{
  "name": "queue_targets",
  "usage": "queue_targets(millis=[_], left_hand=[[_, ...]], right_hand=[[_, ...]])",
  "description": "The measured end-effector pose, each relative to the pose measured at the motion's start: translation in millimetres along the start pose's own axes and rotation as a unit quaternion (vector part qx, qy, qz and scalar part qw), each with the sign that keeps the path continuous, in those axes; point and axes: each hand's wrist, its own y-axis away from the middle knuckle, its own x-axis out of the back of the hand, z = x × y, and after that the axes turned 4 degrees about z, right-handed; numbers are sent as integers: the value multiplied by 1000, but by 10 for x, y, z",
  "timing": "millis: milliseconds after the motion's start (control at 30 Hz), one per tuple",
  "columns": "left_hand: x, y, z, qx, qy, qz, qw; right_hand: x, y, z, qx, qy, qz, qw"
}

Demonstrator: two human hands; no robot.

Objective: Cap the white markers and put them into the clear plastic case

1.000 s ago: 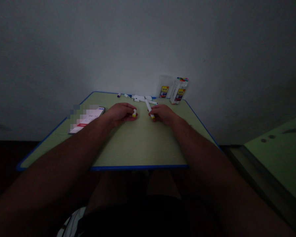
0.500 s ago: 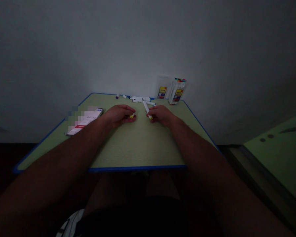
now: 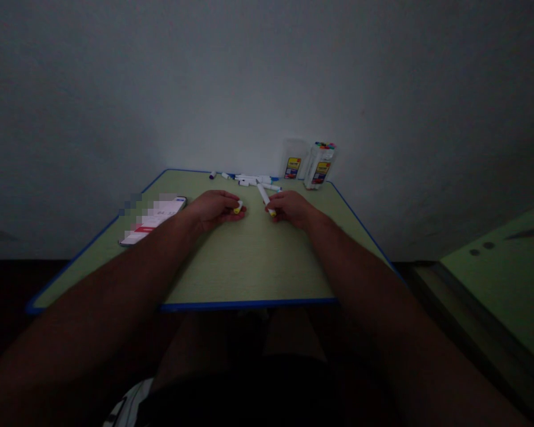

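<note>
Between the fingertips of my left hand [image 3: 218,206] is a small white marker cap [image 3: 238,207] with a yellow end. My right hand [image 3: 291,207] grips a white marker [image 3: 264,196] with a yellow end; its uncapped tip points up and away from me. A short gap separates cap and marker, both just above the table. Beyond my hands, several white markers [image 3: 253,179] lie in a loose pile, and a loose white cap [image 3: 225,175] and a purple-ended cap [image 3: 212,175] lie to their left.
A phone [image 3: 160,218] with a lit screen lies left on the green, blue-edged table [image 3: 249,267]. At the back right stand a clear plastic case [image 3: 293,160] and another case [image 3: 320,166] full of colourful markers. The wall [image 3: 249,83] rises directly behind.
The cap has turned in my left fingers, its yellow end now facing down and left. My right hand keeps the marker in much the same pose. The whole view has shifted slightly.
</note>
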Motion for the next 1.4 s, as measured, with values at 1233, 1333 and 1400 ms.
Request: queue_targets(millis=[1233, 1333, 1400], left_hand=[[67, -90, 16, -58, 12, 76, 995], [72, -87, 20, -62, 9, 79, 995], [71, -84, 24, -62, 5, 75, 995]], right_hand=[[225, -25, -42, 33, -61, 133, 989], [223, -23, -36, 42, -64, 130, 989], [217, -22, -32, 47, -65, 122, 989]])
